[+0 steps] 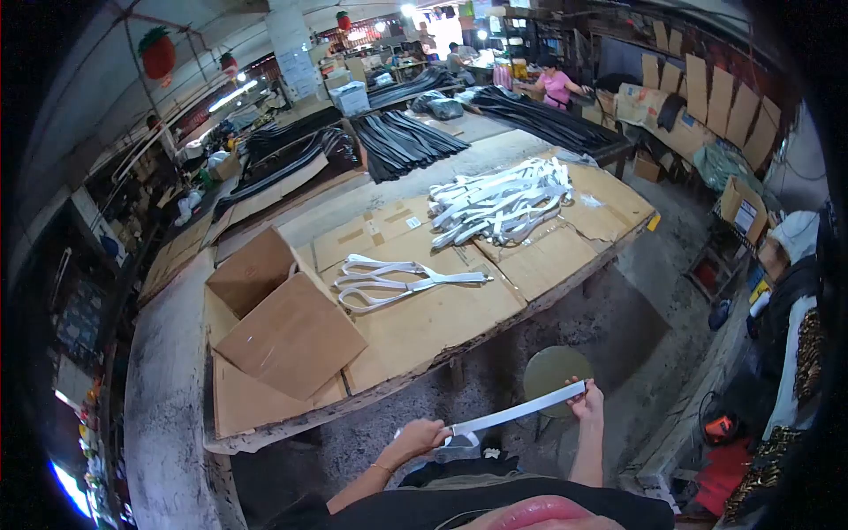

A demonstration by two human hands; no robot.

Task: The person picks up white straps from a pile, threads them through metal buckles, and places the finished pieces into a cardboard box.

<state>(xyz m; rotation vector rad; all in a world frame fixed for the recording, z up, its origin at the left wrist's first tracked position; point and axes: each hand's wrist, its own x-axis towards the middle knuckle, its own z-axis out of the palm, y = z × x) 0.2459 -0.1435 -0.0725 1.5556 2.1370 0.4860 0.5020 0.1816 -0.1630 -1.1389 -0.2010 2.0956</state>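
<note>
Stretched between my two hands, in front of my body, is a white strap. My left hand grips it at the lower left, with a loop of the strap hanging by the fingers. The right-hand end is pinched in my right hand, where a small dark or metallic tip shows. On the cardboard-covered table ahead lies a small bunch of looped white straps. Farther back is a large tangled pile of white straps. Both hands are apart from the table.
An open cardboard box stands tilted on the table's left end. Long black strips lie on the tables behind. Below the strap is a round stool. A person in pink works at the back.
</note>
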